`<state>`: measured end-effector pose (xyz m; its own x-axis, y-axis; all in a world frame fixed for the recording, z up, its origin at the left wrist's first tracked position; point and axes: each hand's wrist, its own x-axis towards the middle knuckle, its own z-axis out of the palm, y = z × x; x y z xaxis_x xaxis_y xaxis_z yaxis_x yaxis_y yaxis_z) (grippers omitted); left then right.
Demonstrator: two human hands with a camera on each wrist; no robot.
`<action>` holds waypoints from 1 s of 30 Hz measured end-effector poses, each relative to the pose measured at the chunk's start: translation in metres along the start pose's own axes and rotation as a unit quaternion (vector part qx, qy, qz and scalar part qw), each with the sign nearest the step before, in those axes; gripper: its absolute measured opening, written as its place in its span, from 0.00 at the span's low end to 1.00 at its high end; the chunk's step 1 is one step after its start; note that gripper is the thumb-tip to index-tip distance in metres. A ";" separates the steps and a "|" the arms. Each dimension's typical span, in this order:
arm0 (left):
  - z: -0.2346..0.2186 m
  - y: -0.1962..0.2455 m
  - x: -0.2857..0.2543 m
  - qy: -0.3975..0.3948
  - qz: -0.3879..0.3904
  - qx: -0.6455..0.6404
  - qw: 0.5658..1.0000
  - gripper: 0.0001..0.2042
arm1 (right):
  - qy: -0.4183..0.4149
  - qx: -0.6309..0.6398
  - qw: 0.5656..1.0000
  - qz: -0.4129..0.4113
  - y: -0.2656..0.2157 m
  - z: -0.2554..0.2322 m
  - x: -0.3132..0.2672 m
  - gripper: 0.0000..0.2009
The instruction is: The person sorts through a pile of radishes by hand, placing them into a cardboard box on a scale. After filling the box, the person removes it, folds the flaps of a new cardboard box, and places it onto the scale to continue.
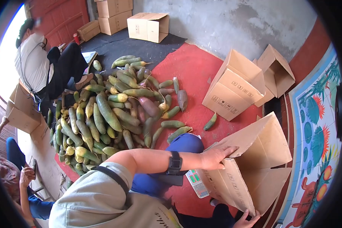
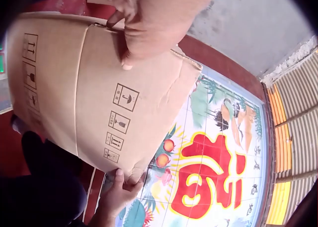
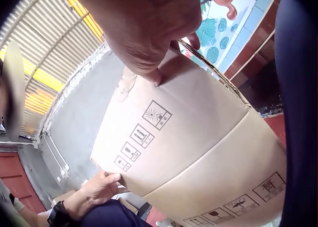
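Note:
An open cardboard box (image 1: 231,180) tilts in front of the person, its opening facing right in the head view. The left hand (image 1: 216,156) grips the box's near flap at its upper corner, thumb on the printed outer face in the left wrist view. At the flap's other corner, the right hand (image 1: 247,220) pinches the edge; the right wrist view shows its thumb (image 3: 155,79) pressed on the cardboard. Beside the box's base, partly covered by it, is a digital scale (image 1: 197,184) with green displays.
A large heap of long green radishes (image 1: 114,114) covers the floor to the left, some lying loose on the red mat (image 1: 186,68). More open boxes (image 1: 231,89) stand at the right and along the back wall. One person (image 1: 34,60) sits beyond the heap, another at lower left.

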<state>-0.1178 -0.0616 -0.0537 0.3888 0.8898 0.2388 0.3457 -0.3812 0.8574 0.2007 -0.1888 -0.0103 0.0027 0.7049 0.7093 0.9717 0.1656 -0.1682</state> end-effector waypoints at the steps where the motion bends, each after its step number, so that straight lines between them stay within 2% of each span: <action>1: 0.001 -0.002 0.000 0.001 0.000 0.000 1.000 0.44 | 0.001 0.006 1.000 0.021 -0.004 -0.001 -0.002 0.18; 4: -0.002 0.000 0.000 0.021 0.030 -0.048 0.998 0.44 | 0.011 0.025 0.998 0.053 -0.006 0.002 -0.008 0.18; 7: -0.008 0.003 -0.001 -0.001 -0.004 -0.051 0.999 0.44 | 0.015 0.040 0.997 0.068 -0.010 0.000 -0.012 0.20; 10: -0.009 -0.002 0.001 -0.002 0.037 -0.020 0.999 0.43 | 0.006 0.032 0.997 0.070 -0.024 -0.003 -0.008 0.21; 13: -0.011 0.001 0.001 -0.003 0.003 -0.014 1.000 0.41 | 0.003 0.006 0.998 0.057 -0.030 -0.005 -0.005 0.23; 15: -0.018 0.005 -0.003 -0.017 -0.092 0.008 0.996 0.39 | 0.004 -0.007 0.999 0.047 -0.032 -0.004 -0.006 0.24; 16: -0.023 0.006 -0.008 -0.018 -0.092 0.008 0.996 0.39 | 0.005 0.005 0.999 0.049 -0.030 -0.003 -0.009 0.25; 18: -0.039 0.005 -0.020 0.101 0.003 0.026 0.995 0.36 | 0.005 0.015 0.998 0.053 -0.028 -0.005 -0.013 0.26; 20: -0.060 0.000 -0.034 0.168 0.016 0.025 0.985 0.31 | 0.013 -0.042 0.999 -0.016 -0.026 -0.009 -0.016 0.28; 22: -0.081 -0.016 -0.051 0.212 -0.016 0.035 0.977 0.28 | 0.021 -0.036 0.999 -0.009 -0.030 -0.012 -0.020 0.28; 23: -0.089 -0.032 -0.062 0.237 -0.013 0.084 0.968 0.24 | 0.029 -0.030 0.999 -0.002 -0.031 -0.013 -0.022 0.29; 24: -0.100 -0.042 -0.076 0.223 -0.065 0.134 0.963 0.22 | 0.027 -0.031 0.999 -0.001 -0.029 -0.014 -0.026 0.29; 26: -0.112 -0.084 -0.107 0.210 -0.097 0.178 0.956 0.20 | 0.032 -0.044 0.998 0.012 -0.023 -0.015 -0.034 0.28; 28: -0.120 -0.115 -0.145 0.177 -0.207 0.208 0.940 0.17 | 0.040 -0.047 0.998 0.007 -0.020 -0.017 -0.040 0.28; 30: -0.124 -0.134 -0.184 0.158 -0.270 0.246 0.917 0.16 | 0.048 -0.049 0.998 0.001 -0.013 -0.018 -0.048 0.27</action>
<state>-0.3413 -0.1435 -0.1559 -0.1936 0.9807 0.0270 0.7892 0.1393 0.5981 0.1925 -0.2375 -0.0299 0.0225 0.6356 0.7717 0.9901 0.0927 -0.1052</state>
